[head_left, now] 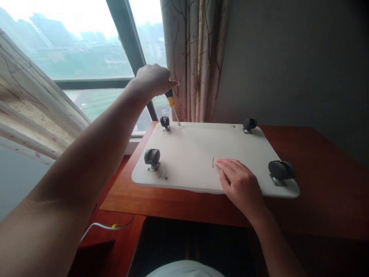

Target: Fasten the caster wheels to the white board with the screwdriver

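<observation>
L hand (154, 80): fingers wrapped round the dark-and-yellow handle of a screwdriver (172, 101); shaft slants down, tip at the white board (196, 144) nr its far edge, just R of the far-L caster (165, 122). R hand (241, 185): fingers grasping nothing, laid on the board's near side, tips by a short dark line. Board lies flat on the reddish desk (314, 173), w/ casters also at near-L (152, 157), far-R (249, 124) & near-R (279, 170). Pen mark (163, 176) nr the near-L one. Beyond: patterned curtain (198, 57), window (95, 50) to L.
</observation>
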`<state>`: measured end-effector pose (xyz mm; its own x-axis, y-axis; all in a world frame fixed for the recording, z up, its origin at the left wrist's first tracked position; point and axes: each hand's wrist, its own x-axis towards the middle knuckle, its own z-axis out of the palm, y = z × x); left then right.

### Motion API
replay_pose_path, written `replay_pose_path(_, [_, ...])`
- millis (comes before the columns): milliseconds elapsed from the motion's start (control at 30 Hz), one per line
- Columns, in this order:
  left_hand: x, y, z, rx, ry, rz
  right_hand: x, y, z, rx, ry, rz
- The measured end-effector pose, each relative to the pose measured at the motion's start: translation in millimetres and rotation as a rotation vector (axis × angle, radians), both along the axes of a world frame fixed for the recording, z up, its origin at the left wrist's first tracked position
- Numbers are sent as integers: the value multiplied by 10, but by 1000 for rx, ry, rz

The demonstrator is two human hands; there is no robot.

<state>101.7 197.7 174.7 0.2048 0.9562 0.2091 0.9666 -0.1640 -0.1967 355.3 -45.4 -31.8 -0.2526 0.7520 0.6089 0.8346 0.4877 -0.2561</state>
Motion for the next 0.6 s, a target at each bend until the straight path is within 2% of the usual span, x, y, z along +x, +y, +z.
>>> replay_pose_path(67, [5, -11, 4, -26, 11, -51, -1, -1, 4, 2, 0, -3])
replay_pose_path(167, [-44, 32, 34, -128, -77, -219, -2, 0, 5, 10, 5, -6])
replay_pose_path(233, [-60, 65, 45, -174, -113, -245, -2, 1, 2, 10, 6, -6])
replay_pose_path(300, [-38, 74, 36, -162, -68, -149, -1, 2, 0, 6, 5, -6])
replay_pose_path(367, [5, 60, 12, -73, 2, -24, -2, 2, 1, 3, 3, -6])
replay_pose_path(433, [29, 45, -10, -3, 30, 20, -4, 3, 4, 4, 0, -5])
replay_pose_path(500, [12, 44, -13, -23, -11, -73, -6, 2, 7, 5, -3, -4])
replay_pose_path(600, [-49, 48, 17, -177, -191, -298, -7, 0, 8, 4, -4, -8])
